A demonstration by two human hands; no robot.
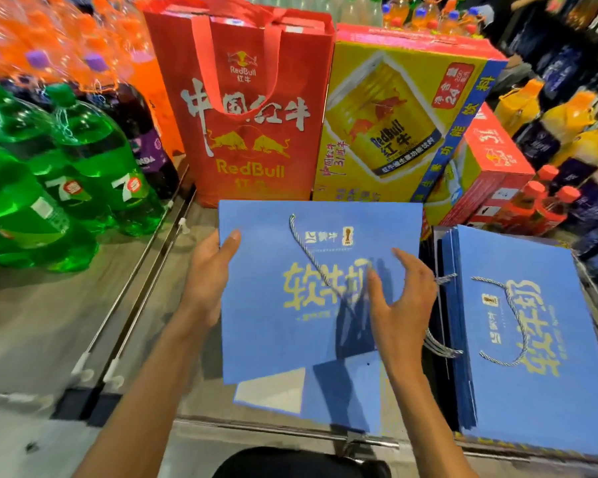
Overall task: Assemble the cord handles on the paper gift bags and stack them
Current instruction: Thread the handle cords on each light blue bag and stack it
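This is a drinks shop. Wrapped packs of green soda bottles (83,150) and orange soda bottles (49,36) stand at the left. A red Red Bull bag (249,108) and a yellow carton (394,115) of cans stand behind. A red carton (491,167) and rows of juice bottles (567,119) crowd the right.

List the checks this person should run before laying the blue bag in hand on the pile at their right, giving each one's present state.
1. Left hand grips the bag by its left edge: ok.
2. Cord seated in the top hole: ok.
3. Cord's other end fixed: cannot tell, it runs toward the right hand.
4. Right hand free: ok, fingers spread above the bag and gripping nothing.
5. Pile lies flat, ready for another bag: ok.
6. Way to the pile free of snags: not ok, loose cords stick out of its near side.
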